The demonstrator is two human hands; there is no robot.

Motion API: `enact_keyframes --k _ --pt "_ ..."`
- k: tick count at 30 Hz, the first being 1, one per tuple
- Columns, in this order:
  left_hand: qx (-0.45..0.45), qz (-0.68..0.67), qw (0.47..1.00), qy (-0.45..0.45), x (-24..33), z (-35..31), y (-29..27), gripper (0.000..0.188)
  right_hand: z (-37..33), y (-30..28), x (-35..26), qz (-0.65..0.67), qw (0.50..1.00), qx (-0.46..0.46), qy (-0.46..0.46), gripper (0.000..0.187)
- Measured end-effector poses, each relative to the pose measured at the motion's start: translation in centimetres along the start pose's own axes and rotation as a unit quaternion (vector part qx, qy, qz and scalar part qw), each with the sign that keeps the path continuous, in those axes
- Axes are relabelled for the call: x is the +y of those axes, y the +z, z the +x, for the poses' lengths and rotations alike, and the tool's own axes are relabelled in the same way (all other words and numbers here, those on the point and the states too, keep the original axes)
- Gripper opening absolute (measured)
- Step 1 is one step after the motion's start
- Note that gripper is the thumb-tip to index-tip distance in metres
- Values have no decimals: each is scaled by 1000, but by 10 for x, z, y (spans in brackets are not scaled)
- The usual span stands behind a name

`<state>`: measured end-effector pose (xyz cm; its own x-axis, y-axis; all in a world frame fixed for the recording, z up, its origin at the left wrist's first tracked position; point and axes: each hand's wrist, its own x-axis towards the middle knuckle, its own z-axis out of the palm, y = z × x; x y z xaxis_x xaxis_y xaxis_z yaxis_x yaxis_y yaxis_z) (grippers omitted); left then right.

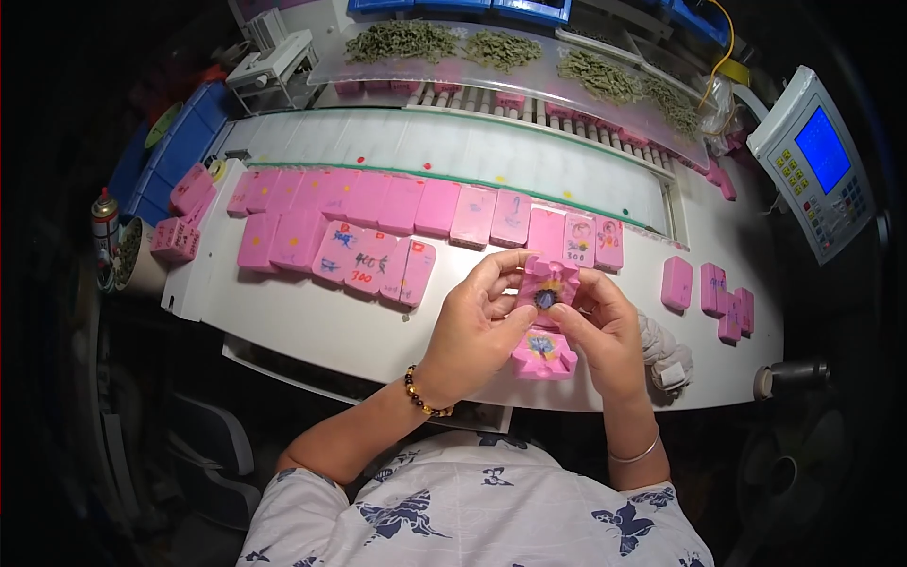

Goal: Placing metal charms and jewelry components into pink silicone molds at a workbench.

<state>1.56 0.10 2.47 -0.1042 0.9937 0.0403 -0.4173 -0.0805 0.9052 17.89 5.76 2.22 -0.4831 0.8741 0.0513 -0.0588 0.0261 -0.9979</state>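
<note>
Both hands meet over the front part of the white worktable. My left hand (472, 326) grips the left side of an open pink mould piece (553, 276), thumb on its front. On the other side, my right hand (607, 326) holds the same piece, its thumb next to a small dark blue round part (545, 300) at the centre. Yellow colouring shows around that part. Just below sits a second pink mould piece (545, 367) with a blue flower-like pattern on yellow. Whether the two pieces are joined cannot be made out.
Pink blocks (300, 236) stand in rows before a white belt (397, 142); several more pink blocks (676, 282) lie right. A crumpled white cloth (664, 352) is beside my right wrist. Green sprigs (402, 41) lie on a clear shelf. A control panel (814, 161) rises far right.
</note>
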Motion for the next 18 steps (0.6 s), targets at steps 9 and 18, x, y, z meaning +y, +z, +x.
enact_keyframes --k 9,18 --pt "-17 51 998 -18 4 4 -5 49 -2 -3 -8 37 998 -23 39 36" --pt "-11 45 999 -26 8 6 -4 50 -3 -4 -2 35 999 4 23 35"
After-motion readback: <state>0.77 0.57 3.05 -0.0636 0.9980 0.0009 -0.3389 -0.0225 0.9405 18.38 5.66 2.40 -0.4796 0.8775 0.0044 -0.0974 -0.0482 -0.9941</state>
